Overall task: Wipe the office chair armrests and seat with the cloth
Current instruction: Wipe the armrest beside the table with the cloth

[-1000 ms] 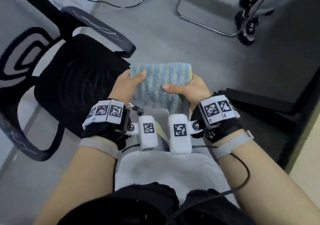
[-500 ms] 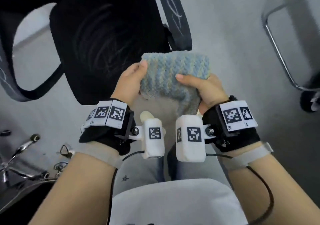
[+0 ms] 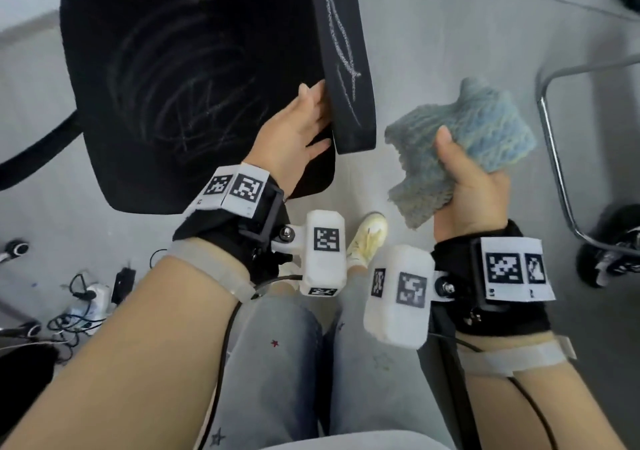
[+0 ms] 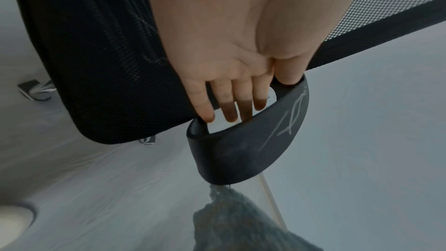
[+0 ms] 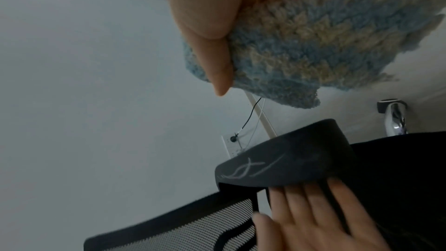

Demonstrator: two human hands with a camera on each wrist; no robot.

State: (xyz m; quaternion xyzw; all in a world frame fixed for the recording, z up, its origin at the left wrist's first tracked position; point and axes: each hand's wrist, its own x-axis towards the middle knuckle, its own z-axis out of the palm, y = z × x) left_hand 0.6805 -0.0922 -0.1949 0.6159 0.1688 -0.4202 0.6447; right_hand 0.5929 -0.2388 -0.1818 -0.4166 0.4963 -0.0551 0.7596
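The cloth (image 3: 460, 138) (blue, fluffy) is being gripped by the right hand (image 3: 467, 186), while the chalk-marked armrest (image 3: 349, 68) is being touched by the left hand (image 3: 298, 127).

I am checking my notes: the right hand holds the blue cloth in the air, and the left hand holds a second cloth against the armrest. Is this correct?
Not quite. The left hand holds no cloth; the left wrist view shows its bare fingers reaching under the chalk-marked armrest. The right hand does hold the blue cloth in the air.
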